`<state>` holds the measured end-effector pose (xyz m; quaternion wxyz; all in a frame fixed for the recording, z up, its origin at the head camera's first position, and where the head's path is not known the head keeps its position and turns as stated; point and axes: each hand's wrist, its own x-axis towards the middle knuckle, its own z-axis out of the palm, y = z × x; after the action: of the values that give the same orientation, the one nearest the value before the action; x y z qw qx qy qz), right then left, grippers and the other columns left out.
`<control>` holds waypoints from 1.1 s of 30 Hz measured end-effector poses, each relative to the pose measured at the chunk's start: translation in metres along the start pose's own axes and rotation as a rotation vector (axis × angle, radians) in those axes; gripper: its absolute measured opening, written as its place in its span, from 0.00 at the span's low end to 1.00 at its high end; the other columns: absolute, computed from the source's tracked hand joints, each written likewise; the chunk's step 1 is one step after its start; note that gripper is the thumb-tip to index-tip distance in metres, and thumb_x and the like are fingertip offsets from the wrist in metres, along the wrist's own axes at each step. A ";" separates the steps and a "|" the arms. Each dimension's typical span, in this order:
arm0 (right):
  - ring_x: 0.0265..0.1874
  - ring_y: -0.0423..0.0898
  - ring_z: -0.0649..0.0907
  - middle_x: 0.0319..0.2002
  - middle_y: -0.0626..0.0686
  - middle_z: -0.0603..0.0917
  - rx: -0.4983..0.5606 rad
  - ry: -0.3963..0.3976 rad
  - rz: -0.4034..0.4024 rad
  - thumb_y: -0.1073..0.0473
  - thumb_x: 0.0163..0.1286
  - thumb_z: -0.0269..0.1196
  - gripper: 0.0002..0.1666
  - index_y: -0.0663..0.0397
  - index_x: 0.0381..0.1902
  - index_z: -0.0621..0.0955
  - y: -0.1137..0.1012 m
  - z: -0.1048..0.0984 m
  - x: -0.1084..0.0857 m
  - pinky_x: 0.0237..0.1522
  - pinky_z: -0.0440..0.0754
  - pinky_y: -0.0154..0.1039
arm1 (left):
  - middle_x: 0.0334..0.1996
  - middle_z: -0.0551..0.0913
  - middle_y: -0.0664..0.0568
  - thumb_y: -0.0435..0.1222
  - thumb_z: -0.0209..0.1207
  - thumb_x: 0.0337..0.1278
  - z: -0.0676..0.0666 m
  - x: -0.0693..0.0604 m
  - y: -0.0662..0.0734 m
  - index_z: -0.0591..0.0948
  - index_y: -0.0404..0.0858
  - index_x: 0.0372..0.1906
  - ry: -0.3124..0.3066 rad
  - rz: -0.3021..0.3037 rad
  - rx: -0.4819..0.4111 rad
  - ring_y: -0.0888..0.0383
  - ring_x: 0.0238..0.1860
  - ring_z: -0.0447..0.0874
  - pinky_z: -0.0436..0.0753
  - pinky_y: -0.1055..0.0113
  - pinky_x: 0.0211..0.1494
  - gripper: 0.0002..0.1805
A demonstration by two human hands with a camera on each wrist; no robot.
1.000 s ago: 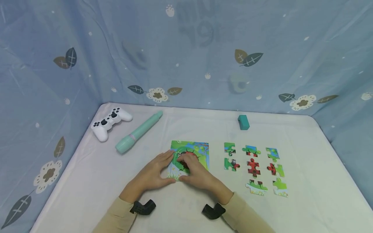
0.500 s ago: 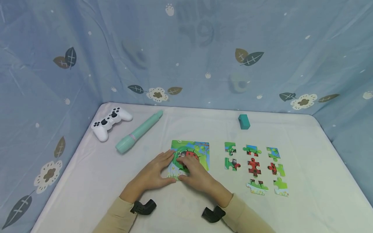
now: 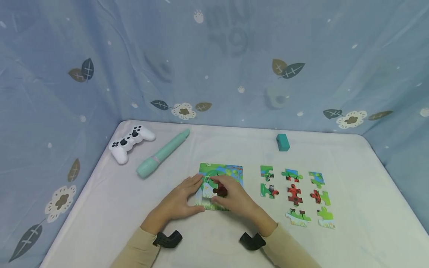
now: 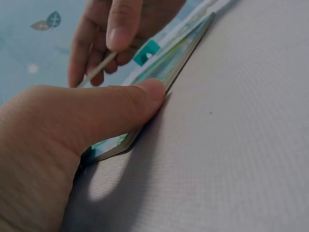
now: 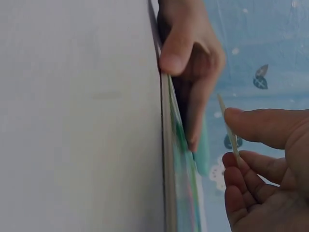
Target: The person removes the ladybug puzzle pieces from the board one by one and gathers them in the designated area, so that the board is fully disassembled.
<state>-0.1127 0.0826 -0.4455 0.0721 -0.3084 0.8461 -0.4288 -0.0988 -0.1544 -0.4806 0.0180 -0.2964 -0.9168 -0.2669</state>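
In the head view a ladybug puzzle board (image 3: 237,172) lies flat on the white table. My left hand (image 3: 179,199) rests at its lower left corner, with straight fingers along the left side and the thumb at the front edge. Over the board, my right hand (image 3: 236,195) pinches a puzzle piece (image 3: 209,189) printed with green and white, tilted up. Both wrist views show this piece nearly edge-on: its thin edge (image 4: 102,67) lies under the right thumb, and the piece (image 5: 229,124) is clear of the board. The right hand covers part of the picture.
Several loose puzzle pieces (image 3: 294,195) lie in spaced rows right of the board. Farther back are a teal block (image 3: 283,142), a mint-green tapered stick with a wider end (image 3: 163,153) and a white game controller (image 3: 130,142). A blue patterned cloth (image 3: 214,67) rises behind.
My right hand has lifted the puzzle piece off the board, moving slightly right and tilting it up. The left hand keeps its place at the corner. The head view has shifted slightly.
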 end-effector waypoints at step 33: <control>0.41 0.35 0.76 0.46 0.43 0.79 -0.134 -0.038 0.154 0.52 0.56 0.71 0.32 0.53 0.57 0.74 0.052 -0.094 -0.116 0.44 0.79 0.31 | 0.71 0.61 0.46 0.58 0.65 0.46 0.002 -0.001 0.001 0.65 0.31 0.68 0.008 -0.013 0.022 0.47 0.72 0.59 0.61 0.54 0.74 0.49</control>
<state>-0.0799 0.2376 -0.4442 0.1001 -0.2544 0.8925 -0.3587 -0.0972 -0.1532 -0.4817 0.0232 -0.2894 -0.9215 -0.2579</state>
